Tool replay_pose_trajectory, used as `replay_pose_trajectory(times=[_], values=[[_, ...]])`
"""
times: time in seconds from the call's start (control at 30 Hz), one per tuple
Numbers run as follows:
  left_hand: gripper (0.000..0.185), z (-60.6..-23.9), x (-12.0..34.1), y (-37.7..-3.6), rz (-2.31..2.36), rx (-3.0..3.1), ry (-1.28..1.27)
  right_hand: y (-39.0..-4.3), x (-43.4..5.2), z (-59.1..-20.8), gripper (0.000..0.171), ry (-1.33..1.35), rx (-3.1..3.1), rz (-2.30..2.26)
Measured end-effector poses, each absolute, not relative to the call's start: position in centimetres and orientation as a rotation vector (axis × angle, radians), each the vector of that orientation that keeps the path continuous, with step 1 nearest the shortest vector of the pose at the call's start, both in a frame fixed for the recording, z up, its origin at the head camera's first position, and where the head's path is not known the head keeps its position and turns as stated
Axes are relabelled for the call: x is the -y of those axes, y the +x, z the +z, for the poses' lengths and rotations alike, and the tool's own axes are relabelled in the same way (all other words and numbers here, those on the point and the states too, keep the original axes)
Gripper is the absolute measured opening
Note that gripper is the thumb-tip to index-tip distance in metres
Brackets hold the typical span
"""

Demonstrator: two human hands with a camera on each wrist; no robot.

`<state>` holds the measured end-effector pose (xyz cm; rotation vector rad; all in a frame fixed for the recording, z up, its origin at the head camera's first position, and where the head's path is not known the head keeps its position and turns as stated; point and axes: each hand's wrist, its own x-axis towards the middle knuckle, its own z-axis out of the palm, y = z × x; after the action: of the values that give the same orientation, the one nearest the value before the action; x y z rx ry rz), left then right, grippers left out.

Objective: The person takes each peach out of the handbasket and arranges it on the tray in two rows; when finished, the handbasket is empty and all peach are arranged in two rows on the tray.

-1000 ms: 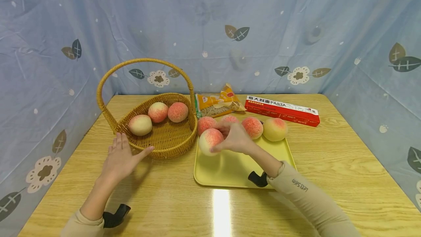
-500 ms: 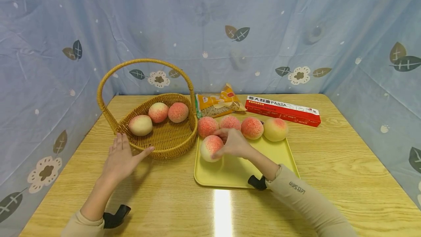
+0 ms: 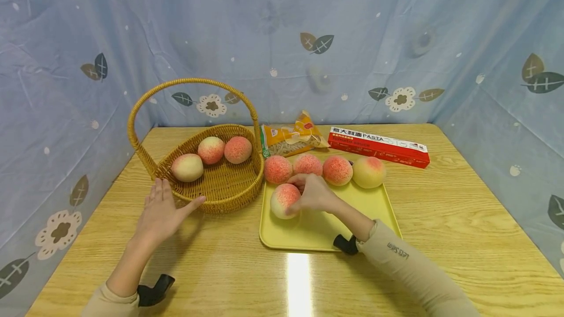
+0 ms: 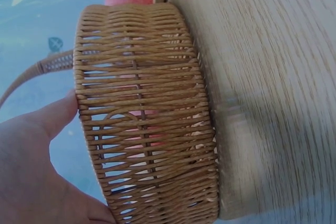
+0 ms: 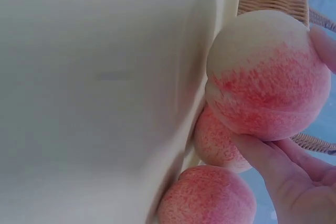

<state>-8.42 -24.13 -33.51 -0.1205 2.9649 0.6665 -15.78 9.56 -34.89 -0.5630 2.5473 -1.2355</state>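
Note:
My right hand [image 3: 315,193] grips a cream-and-red peach [image 3: 282,204] between thumb and fingers over the left part of a yellow tray [image 3: 339,224]. In the right wrist view this peach [image 5: 268,77] sits close to the tray surface. Along the tray's back lie several more peaches, among them a red peach [image 3: 277,169] right behind the held one. My left hand [image 3: 158,214] has its fingers stretched out at the front left rim of a wicker basket [image 3: 233,202]. Thumb and fingertips are right at that rim in the left wrist view. Inside the basket are 3 peaches [image 3: 211,150].
Behind the tray lies a plastic bag of pasta [image 3: 291,141]. A red and white pasta box [image 3: 379,147] stands to its right. The basket's tall arched handle [image 3: 194,81] rises over it. Patterned blue cloth [image 3: 273,38] encloses the back and sides of the wooden table [image 3: 449,229].
My right hand has lowered the peach a little, toward the front of the tray and slightly right, uncovering the red peach behind. My left hand stays at the basket rim.

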Motion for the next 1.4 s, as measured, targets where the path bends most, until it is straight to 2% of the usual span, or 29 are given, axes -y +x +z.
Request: replay_pose_trajectory(times=[0.3,0.83,1.0,1.17,1.4], values=[[0.117,-33.6,24.2,-8.4,0.657,-2.966,-0.118,-16.4,-8.5,-35.5,0.061,-0.674,-2.563,-1.085],[0.117,-33.7,24.2,-8.5,0.641,-2.967,-0.117,-16.6,-8.0,-34.9,0.061,-0.687,-2.589,-0.968],[0.117,-33.7,24.2,-8.5,0.640,-2.967,-0.124,-16.7,-8.0,-34.4,0.069,-0.751,-2.582,-0.850],[0.118,-33.8,24.1,-8.4,0.635,-2.964,-0.121,-17.1,-7.8,-33.1,0.076,-0.772,-2.535,-0.776],[0.117,-33.6,24.1,-8.5,0.638,-2.975,-0.111,-18.8,-4.1,-28.6,0.069,-0.822,-2.557,-0.750]])
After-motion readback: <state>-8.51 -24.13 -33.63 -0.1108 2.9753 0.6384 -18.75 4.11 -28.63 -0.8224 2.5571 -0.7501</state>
